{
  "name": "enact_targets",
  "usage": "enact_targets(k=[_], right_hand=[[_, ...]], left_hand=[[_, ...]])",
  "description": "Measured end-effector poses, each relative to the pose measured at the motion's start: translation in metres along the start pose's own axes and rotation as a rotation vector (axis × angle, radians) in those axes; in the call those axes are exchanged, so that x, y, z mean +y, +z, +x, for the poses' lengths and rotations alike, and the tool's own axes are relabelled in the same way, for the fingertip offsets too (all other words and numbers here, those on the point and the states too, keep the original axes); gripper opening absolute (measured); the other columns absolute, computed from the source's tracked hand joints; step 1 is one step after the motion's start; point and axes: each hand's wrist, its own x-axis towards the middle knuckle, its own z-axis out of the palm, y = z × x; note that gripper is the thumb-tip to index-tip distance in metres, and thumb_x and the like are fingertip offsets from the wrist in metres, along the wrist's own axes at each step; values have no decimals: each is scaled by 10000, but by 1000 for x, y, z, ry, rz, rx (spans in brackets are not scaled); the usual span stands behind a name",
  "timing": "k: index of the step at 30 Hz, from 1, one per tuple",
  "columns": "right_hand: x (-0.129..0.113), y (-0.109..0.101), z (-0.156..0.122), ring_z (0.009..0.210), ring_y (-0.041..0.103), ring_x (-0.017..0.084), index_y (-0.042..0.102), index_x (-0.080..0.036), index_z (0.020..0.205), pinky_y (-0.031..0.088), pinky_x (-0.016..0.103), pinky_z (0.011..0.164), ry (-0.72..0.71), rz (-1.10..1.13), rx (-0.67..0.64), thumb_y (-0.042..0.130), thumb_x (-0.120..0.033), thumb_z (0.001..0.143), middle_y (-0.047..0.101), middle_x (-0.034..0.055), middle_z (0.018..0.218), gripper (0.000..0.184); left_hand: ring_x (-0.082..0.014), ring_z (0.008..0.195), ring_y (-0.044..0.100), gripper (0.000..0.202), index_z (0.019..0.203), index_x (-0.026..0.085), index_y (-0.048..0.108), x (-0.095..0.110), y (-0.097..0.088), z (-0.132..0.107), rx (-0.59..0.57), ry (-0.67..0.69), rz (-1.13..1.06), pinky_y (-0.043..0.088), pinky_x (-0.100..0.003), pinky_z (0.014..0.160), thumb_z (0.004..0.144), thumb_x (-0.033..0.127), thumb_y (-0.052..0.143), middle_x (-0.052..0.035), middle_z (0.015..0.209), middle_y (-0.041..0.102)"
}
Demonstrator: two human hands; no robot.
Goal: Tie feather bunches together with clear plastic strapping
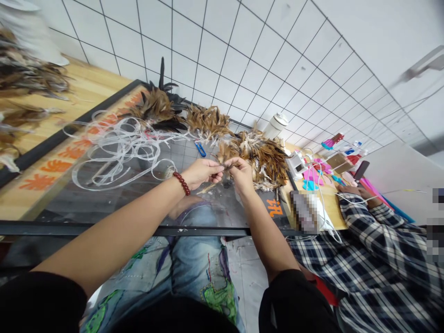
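My left hand (202,172), with a dark red bead bracelet (181,183) on its wrist, is closed in a pinch on a small bunch of brown feathers (225,164). My right hand (241,174) is closed on the same bunch from the right, the fingertips of both hands meeting over the glass table top (104,203). Just behind the hands lies a big pile of brown and white feathers (263,157). More feather clumps (208,121) lie further back towards the wall.
A tangle of clear plastic strips (118,148) lies left of my hands, a blue clip (200,148) behind them. A white cup (275,126) stands by the tiled wall. A person in a plaid shirt (378,249) sits at right beside pink paper pieces (314,175).
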Motion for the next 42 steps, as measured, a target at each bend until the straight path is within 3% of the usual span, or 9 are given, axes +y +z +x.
enact_targets(k=[7,11,17,20,25,28,34,38,42], right_hand=[[-4,-2,-1,513,363,53,612,-180,827,300,190,491,115,34,27,721,-346,623,512,-61,635,285],[-3,2,-3,611,461,75,595,-193,788,391,202,589,68,20,-41,765,-341,590,525,-48,681,300],[2,2,-1,620,485,85,543,-185,628,419,224,635,-7,33,-43,742,-365,644,524,-45,636,269],[-7,-3,-3,546,450,69,582,-188,724,398,212,570,126,92,-97,771,-381,620,526,-55,611,290],[-19,-9,-6,562,513,95,572,-183,716,447,240,577,394,218,-427,812,-462,542,566,-34,614,407],[-18,-9,-5,506,463,80,584,-173,641,434,232,535,395,214,-390,818,-487,509,522,-48,529,413],[-10,-5,-3,469,429,69,652,-155,641,361,213,460,299,173,-171,815,-401,522,535,-45,510,317],[-8,-2,-4,532,483,85,637,-160,635,401,226,516,225,129,-156,806,-383,545,568,-32,577,294],[-8,-2,-4,631,500,99,649,-187,867,439,246,614,67,-55,-94,735,-444,639,582,-16,722,354]], left_hand=[[-74,472,546,159,638,83,592,3,-3,2,111,78,-163,445,-186,481,786,109,643,-28,570,578],[-73,468,544,159,635,77,601,3,-4,2,125,85,-167,449,-186,485,774,122,662,-32,564,583],[-99,503,592,146,658,63,643,0,-3,0,-29,-47,-49,494,-198,508,754,162,691,-71,608,626],[-91,489,574,119,692,73,654,1,-7,0,-86,-47,-84,488,-187,483,778,156,659,-55,592,606],[-91,489,554,107,678,81,660,2,-16,0,-335,-169,-154,470,-175,445,764,146,665,-54,575,585],[-93,479,557,101,692,82,675,3,-19,0,-405,-239,-114,474,-181,442,740,169,697,-62,581,601],[-192,779,681,219,807,93,710,3,-12,-2,-308,-105,-36,559,-296,692,675,256,772,-144,863,707],[-166,713,669,155,733,79,698,1,-7,-1,-205,-57,9,554,-295,699,663,194,775,-115,762,701],[-140,699,659,93,678,84,644,4,-7,1,-57,-5,-233,552,-308,745,769,103,656,-86,707,679]])
